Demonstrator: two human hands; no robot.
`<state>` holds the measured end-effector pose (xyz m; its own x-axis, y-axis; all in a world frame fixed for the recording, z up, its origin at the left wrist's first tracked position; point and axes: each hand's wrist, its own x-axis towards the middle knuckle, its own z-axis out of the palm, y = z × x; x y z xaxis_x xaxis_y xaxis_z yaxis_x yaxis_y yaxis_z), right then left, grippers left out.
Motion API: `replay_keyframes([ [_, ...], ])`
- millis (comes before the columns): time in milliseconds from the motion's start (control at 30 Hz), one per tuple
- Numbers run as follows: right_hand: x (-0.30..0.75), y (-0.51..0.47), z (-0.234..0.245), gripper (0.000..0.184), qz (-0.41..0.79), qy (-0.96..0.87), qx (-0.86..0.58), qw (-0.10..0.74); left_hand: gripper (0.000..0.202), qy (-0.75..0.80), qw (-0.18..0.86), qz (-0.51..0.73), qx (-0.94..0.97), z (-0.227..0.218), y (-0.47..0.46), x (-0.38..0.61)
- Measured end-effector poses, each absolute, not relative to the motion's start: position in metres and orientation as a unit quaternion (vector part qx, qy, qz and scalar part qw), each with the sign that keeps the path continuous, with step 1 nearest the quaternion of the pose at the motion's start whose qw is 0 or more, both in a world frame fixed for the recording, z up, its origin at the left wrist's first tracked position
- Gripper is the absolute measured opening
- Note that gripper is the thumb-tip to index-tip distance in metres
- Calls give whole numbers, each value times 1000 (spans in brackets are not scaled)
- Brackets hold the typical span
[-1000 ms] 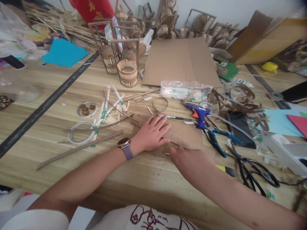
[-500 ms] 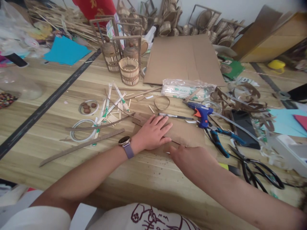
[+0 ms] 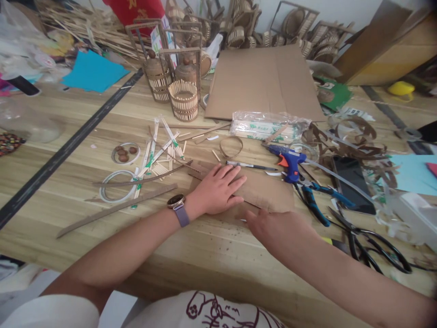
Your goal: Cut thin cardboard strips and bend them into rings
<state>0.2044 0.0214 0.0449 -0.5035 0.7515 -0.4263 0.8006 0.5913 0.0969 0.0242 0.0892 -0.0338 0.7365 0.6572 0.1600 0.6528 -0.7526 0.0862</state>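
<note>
Possibly the cardboard (image 3: 269,187), mid-frame, risked skewing if the left hand (image 3: 220,192) — spread flat on it — pressed unevenly; the right hand (image 3: 269,224) curled nearby, its grip hidden.

A flat, plain brown piece of cardboard (image 3: 269,187) lies on the tabletop (image 3: 205,262), partly hidden beneath the hands (image 3: 220,191), its longer sides slanting down to the right, a thin dark line showing between the hands, whether cut or edge being unclear.
</note>
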Motion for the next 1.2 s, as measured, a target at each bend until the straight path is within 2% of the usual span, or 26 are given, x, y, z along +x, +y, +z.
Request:
replay_keyframes([
  [133, 207, 22, 42, 35, -16, 859, 414, 300, 62, 350, 13, 95, 932, -33, 89, 24],
  [633, 213, 24, 53, 38, -57, 825, 431, 360, 60, 348, 12, 89, 933, -33, 90, 24],
  [1100, 223, 20, 47, 34, -11, 847, 432, 311, 59, 351, 5, 124, 928, -37, 91, 23],
  [1200, 225, 19, 45, 30, -14, 848, 437, 300, 46, 319, -12, 190, 928, -36, 87, 23],
])
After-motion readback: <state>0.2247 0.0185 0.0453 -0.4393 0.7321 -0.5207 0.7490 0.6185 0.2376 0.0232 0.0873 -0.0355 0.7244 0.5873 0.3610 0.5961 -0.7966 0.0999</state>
